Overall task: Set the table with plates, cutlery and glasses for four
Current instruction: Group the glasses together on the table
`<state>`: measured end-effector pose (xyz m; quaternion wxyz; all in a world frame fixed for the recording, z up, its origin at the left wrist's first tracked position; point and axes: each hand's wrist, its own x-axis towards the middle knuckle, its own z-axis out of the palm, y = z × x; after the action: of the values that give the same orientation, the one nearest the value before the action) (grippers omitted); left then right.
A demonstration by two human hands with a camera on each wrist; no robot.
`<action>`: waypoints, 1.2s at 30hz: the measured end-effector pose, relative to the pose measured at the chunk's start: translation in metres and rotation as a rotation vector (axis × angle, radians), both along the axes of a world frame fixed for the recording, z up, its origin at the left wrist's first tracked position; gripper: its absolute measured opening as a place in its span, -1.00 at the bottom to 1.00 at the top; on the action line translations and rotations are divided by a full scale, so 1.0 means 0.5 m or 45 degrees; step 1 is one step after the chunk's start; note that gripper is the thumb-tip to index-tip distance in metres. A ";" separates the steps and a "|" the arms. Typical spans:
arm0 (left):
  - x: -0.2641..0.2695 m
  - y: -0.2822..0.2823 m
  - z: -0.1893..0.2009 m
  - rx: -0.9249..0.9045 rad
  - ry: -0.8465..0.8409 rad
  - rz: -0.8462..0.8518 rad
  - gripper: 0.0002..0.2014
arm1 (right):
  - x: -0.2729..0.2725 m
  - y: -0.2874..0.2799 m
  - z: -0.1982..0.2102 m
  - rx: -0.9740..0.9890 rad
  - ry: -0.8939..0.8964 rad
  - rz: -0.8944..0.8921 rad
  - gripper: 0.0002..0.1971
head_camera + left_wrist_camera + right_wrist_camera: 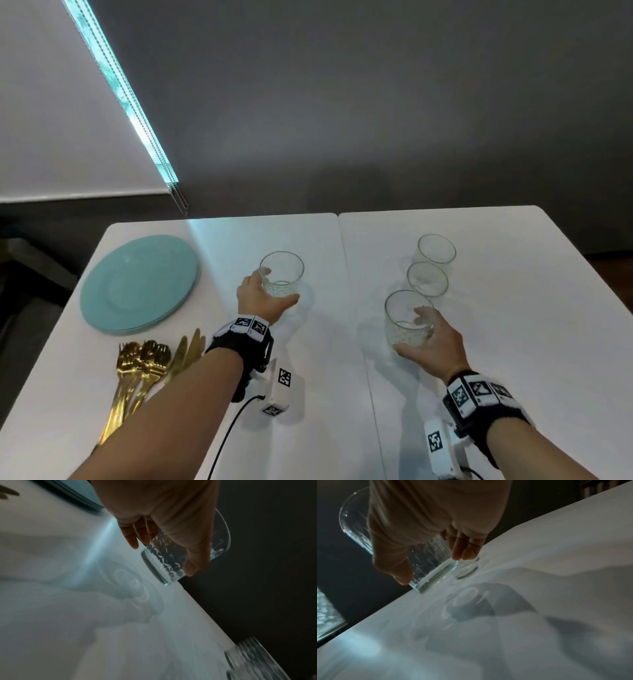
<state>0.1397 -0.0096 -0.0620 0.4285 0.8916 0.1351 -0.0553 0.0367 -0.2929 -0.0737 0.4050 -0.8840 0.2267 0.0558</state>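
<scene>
- My left hand (260, 301) is wrapped around a clear tumbler (281, 274), thumb on one side, fingers (137, 534) curled round the far side.
- Left wrist view: that tumbler (164, 561) is off the white table (325, 377), base clear of the surface, its shadow below it.
- It hangs over the left table half, just right of the teal plate stack (138, 284).
- My right hand (435, 339) grips a second tumbler (406, 318) low on its cut-pattern wall, thumb (399, 572) near the base, fingers round the other side.
- Right wrist view: the second tumbler (426, 563) is tilted; I can't tell whether the base edge is touching the table (539, 601) or just above it.
- Two more glasses stand upright on the right table half beyond my right hand: the middle glass (427, 279) just behind the one I hold, the far glass (436, 249) just behind that. All three line up, near-touching in the head view.
- Gold forks (144, 363) and gold knives (186, 353) lie bunched on the left half, near side of the plates, partly under my left forearm.
- Plates are stacked, count unclear from the rims.
- Both wrists carry black straps with marker-tagged camera blocks.
</scene>
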 end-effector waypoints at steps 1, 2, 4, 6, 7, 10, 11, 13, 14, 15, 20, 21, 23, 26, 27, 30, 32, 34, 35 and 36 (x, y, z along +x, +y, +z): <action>0.020 0.019 0.000 -0.004 0.005 0.039 -0.05 | 0.019 0.026 0.005 0.008 0.003 0.031 -0.25; 0.039 0.039 -0.003 -0.007 0.012 0.078 -0.10 | 0.039 0.053 0.008 0.020 0.007 0.051 -0.24; 0.076 0.080 -0.017 0.000 0.023 0.149 -0.19 | 0.076 0.103 0.012 0.048 0.014 0.068 -0.24; 0.111 0.117 -0.034 0.008 0.034 0.203 -0.23 | 0.116 0.149 0.013 0.060 0.027 0.078 -0.23; 0.126 0.132 -0.041 0.009 0.044 0.215 -0.22 | 0.135 0.169 0.013 0.063 0.034 0.082 -0.22; 0.160 0.161 -0.058 -0.015 0.080 0.228 -0.15 | 0.189 0.220 0.011 0.074 0.052 0.092 -0.21; 0.167 0.167 -0.065 -0.030 0.084 0.237 -0.12 | 0.206 0.235 0.009 0.073 0.064 0.099 -0.21; 0.180 0.175 -0.078 -0.060 0.088 0.249 -0.14 | 0.236 0.261 0.007 0.084 0.081 0.098 -0.21; 0.185 0.178 -0.085 -0.065 0.091 0.255 -0.17 | 0.251 0.273 0.006 0.098 0.085 0.089 -0.20; 0.190 0.180 -0.091 -0.066 0.085 0.260 -0.18 | 0.264 0.284 0.004 0.113 0.086 0.079 -0.20; 0.210 0.189 -0.106 -0.093 0.058 0.293 -0.18 | 0.316 0.334 -0.013 0.160 0.086 0.052 -0.20; 0.213 0.191 -0.108 -0.098 0.049 0.300 -0.18 | 0.324 0.343 -0.018 0.167 0.088 0.050 -0.19; 0.217 0.196 -0.109 -0.105 0.039 0.298 -0.17 | 0.340 0.361 -0.027 0.177 0.087 0.048 -0.19; 0.220 0.200 -0.110 -0.120 0.039 0.291 -0.15 | 0.361 0.386 -0.041 0.184 0.073 0.051 -0.18; 0.220 0.200 -0.112 -0.124 0.028 0.293 -0.13 | 0.368 0.395 -0.046 0.188 0.071 0.049 -0.17; 0.214 0.198 -0.127 -0.123 0.018 0.312 -0.03 | 0.385 0.416 -0.059 0.219 0.056 0.017 -0.16; 0.208 0.196 -0.129 -0.114 0.020 0.317 -0.02 | 0.395 0.427 -0.067 0.240 0.045 -0.024 -0.16; 0.203 0.195 -0.129 -0.107 0.030 0.323 -0.05 | 0.403 0.436 -0.074 0.262 0.040 -0.066 -0.15; 0.202 0.195 -0.129 -0.102 0.032 0.324 -0.06 | 0.407 0.439 -0.075 0.271 0.039 -0.081 -0.16; 0.201 0.196 -0.130 -0.097 0.037 0.324 -0.07 | 0.410 0.444 -0.076 0.275 0.037 -0.093 -0.17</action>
<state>0.2403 0.0884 -0.1269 0.4636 0.8495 0.2513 -0.0184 0.2416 -0.0710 -0.1115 0.4965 -0.8254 0.2573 0.0779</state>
